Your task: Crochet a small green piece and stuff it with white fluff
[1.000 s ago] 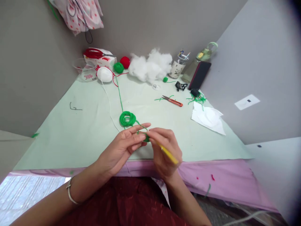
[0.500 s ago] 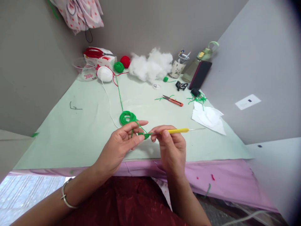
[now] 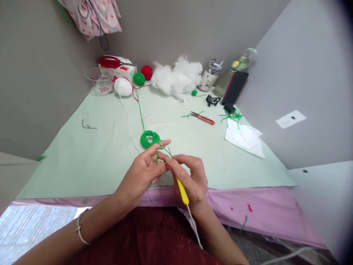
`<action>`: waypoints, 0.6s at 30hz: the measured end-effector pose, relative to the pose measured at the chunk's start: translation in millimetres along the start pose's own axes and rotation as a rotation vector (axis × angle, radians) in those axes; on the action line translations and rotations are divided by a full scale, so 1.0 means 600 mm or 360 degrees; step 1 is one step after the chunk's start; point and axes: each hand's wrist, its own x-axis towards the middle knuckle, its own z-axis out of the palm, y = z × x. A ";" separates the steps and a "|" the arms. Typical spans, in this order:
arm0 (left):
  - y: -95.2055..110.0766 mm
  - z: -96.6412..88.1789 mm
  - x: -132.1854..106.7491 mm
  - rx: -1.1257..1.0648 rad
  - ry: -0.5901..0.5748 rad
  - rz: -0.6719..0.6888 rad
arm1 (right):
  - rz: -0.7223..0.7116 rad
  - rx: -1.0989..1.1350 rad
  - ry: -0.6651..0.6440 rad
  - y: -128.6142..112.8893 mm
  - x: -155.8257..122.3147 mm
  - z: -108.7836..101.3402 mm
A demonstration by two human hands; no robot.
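My left hand (image 3: 140,169) is closed in a pinch on a small green crochet piece (image 3: 164,161), mostly hidden behind fingers. A strand of green yarn (image 3: 164,148) runs over its raised forefinger. My right hand (image 3: 194,180) grips a crochet hook (image 3: 182,192) by its yellow handle. The hook stands steeply, handle end toward me, metal tip up beside the strand. Fingertips of both hands meet at the piece. Just beyond my left hand lies a coil of green yarn (image 3: 143,141) on the table.
At the back are a white yarn ball (image 3: 122,87), green ball (image 3: 139,78), red ball (image 3: 147,72) and fluffy white stuffing (image 3: 176,79). Orange thread snips (image 3: 205,119) lie right of centre. A phone (image 3: 235,87) leans against a bottle; white paper (image 3: 244,138) lies at right.
My right hand has turned inward and moved left, swinging the hook from nearly level to steep. Its fingers now meet my left fingertips and cover more of the green piece.
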 end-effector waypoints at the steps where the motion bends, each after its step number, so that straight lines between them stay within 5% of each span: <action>1: 0.003 -0.001 0.002 -0.0122 -0.0046 -0.0110 | 0.0076 0.0078 0.0015 0.000 0.001 -0.001; 5: 0.014 -0.007 0.006 -0.0282 -0.0067 -0.0198 | 0.0646 0.0720 0.0171 0.000 0.017 -0.008; 8: 0.014 -0.006 0.004 -0.0143 -0.0066 -0.0109 | 0.0827 0.0986 0.0169 -0.001 0.027 -0.006; 13: 0.003 0.002 0.002 0.0050 0.0023 0.0067 | 0.0636 0.0683 0.0071 -0.003 0.017 0.001; 16: 0.004 0.001 0.005 -0.0111 -0.0086 -0.0077 | 0.0301 0.0350 0.0056 -0.002 0.006 -0.003; 18: 0.007 -0.002 0.008 -0.0255 -0.0161 -0.0191 | 0.0309 0.0354 0.0075 -0.001 0.007 -0.008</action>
